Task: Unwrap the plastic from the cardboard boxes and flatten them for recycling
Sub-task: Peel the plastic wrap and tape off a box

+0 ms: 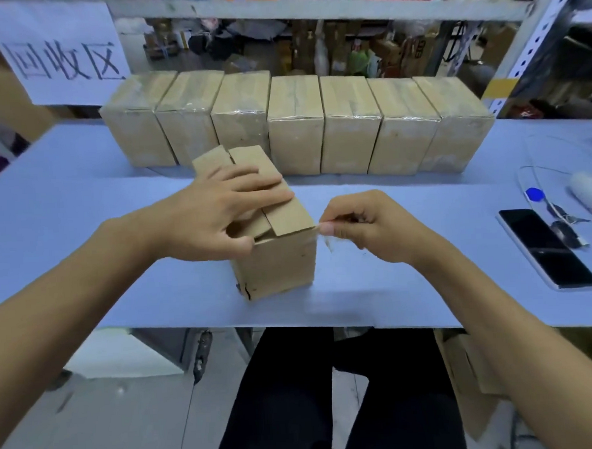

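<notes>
- Dark-trousered lap (331,394) lowest in frame, seated at near edge of pale blue table (81,208).
- Right hand (366,227) just right of box's top corner, fingers curled, thumb and forefinger pinching a thin strip of clear plastic (326,238); probably peeling the last film off that edge.
- Left hand (218,211) laid over the box top, fingers fairly straight across the flaps, thumb hooked at the front left corner; likely bracing the box against the pull.
- Cardboard box (276,259) upright on table, near front edge, between both hands; plain brown, mostly bare of wrap, top flaps loose and overlapping, small tear at lower front corner. Not flattened yet.
- Phone (546,249) and keys (562,224) off to the right, well apart from the box.
- Row of seven wrapped boxes (296,128) at back of table, side by side and touching, glossy film showing at edges; all untouched.
- Handwritten paper sign (63,54) behind left; cluttered shelf (311,10) beyond.
</notes>
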